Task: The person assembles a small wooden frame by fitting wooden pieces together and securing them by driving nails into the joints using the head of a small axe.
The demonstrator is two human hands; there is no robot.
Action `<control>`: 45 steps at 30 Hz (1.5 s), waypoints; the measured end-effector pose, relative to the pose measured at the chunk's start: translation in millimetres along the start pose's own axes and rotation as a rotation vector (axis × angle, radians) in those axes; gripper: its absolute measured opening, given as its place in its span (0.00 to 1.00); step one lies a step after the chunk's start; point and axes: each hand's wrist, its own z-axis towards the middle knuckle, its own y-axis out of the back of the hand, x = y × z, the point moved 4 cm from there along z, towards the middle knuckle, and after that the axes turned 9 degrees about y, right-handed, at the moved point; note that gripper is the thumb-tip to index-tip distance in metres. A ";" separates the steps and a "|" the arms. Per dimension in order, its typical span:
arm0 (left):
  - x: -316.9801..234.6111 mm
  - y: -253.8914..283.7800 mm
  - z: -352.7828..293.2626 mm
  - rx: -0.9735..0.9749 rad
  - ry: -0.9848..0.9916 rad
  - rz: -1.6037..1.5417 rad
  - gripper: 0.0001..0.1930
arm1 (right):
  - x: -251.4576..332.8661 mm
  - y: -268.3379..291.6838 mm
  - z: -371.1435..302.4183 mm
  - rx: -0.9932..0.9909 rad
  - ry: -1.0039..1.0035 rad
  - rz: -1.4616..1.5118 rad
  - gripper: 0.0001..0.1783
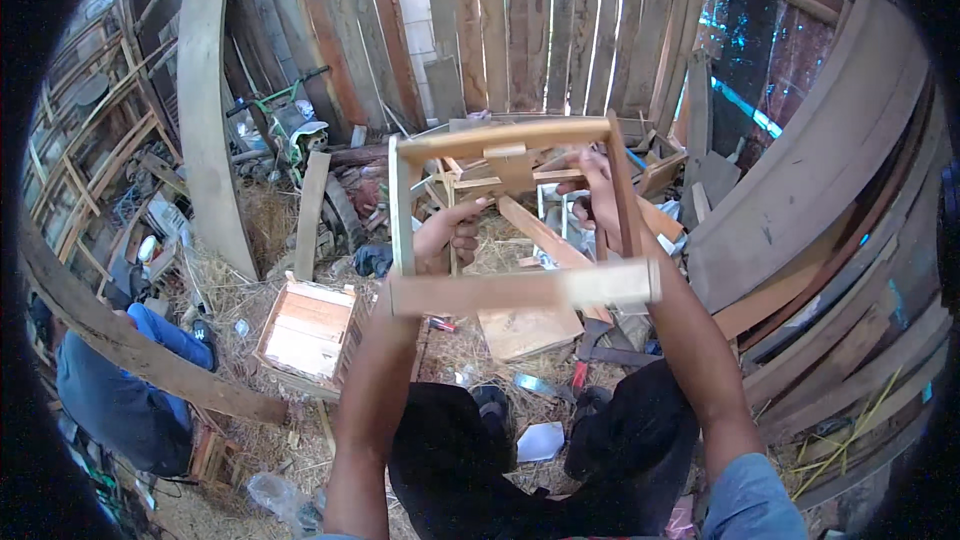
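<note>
A rectangular wooden frame (520, 287) is held up in front of me, tilted, with a small block fixed at the middle of its far bar. My left hand (448, 237) is closed at the frame's left side, thumb stretched inward and fingers curled. On the opposite side, my right hand (597, 198) is closed near the right bar, its fingers curled inside the opening. Both forearms pass beneath the near bar, which is slightly blurred. Behind the frame, a loose wooden board (545, 232) slants across the ground, partly hidden.
A slatted wooden crate (305, 330) stands at left on straw. Between my feet and the flat board (530, 332) lies a red-handled tool (580, 372). Another person's legs in blue jeans (170, 335) show at far left. Large planks (810, 160) lean at right; a plank wall (540, 30) stands behind.
</note>
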 end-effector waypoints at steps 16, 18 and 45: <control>67.2 27.8 21.7 -0.150 0.042 0.178 0.24 | -113.1 57.9 -16.7 -0.026 -0.760 0.203 0.22; 69.3 29.4 25.4 -0.189 0.062 0.205 0.25 | -118.3 62.9 -16.3 0.044 -0.801 0.178 0.21; 67.9 34.7 42.6 -0.371 -0.369 1.367 0.34 | -150.8 98.5 -23.4 -0.083 -0.920 0.595 0.13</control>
